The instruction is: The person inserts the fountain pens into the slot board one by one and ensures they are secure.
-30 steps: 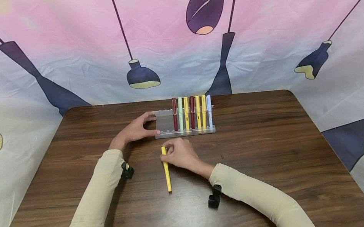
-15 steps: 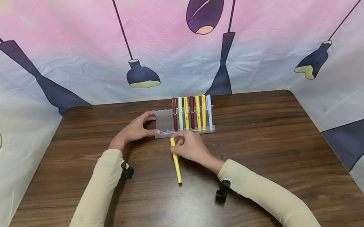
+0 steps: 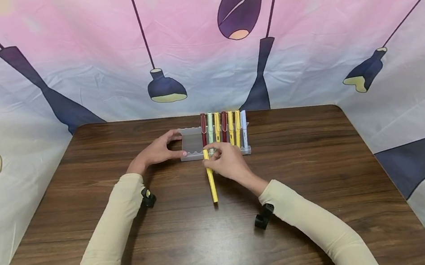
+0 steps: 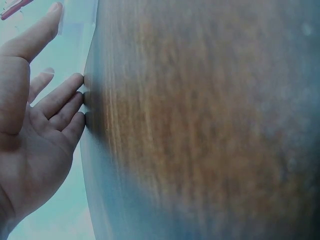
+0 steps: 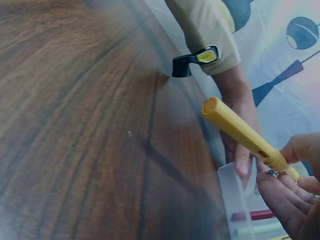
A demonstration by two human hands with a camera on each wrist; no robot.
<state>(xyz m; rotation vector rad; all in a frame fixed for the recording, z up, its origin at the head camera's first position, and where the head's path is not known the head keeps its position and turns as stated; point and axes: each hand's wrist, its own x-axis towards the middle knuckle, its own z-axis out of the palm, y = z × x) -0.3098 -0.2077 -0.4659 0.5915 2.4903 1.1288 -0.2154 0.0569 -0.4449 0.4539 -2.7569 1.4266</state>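
Note:
A clear pen rack (image 3: pixel 192 143) stands near the back of the table, its left part bare. My left hand (image 3: pixel 158 151) holds the rack's left end, thumb at the front corner and fingers toward the back. In the left wrist view, several fingertips (image 4: pixel 75 82) meet the tabletop. My right hand (image 3: pixel 229 159) pinches a yellow pen (image 3: pixel 211 180) near its clip end, just before the rack's front edge. The pen's other end points toward me, and the right wrist view shows its metal clip (image 5: pixel 276 172) by the fingers. This hand partly covers the racked pens.
Several pens lie side by side in the rack: dark red pens (image 3: pixel 204 129), a mint green pen (image 3: pixel 210 128), yellow pens (image 3: pixel 238 129) and a light blue pen (image 3: pixel 244 128). A printed cloth (image 3: pixel 199 39) hangs behind the dark wooden table (image 3: pixel 171 247).
My right hand has carried the yellow pen right and away from me, up to the rack's front edge. The left hand and the rack have stayed in place.

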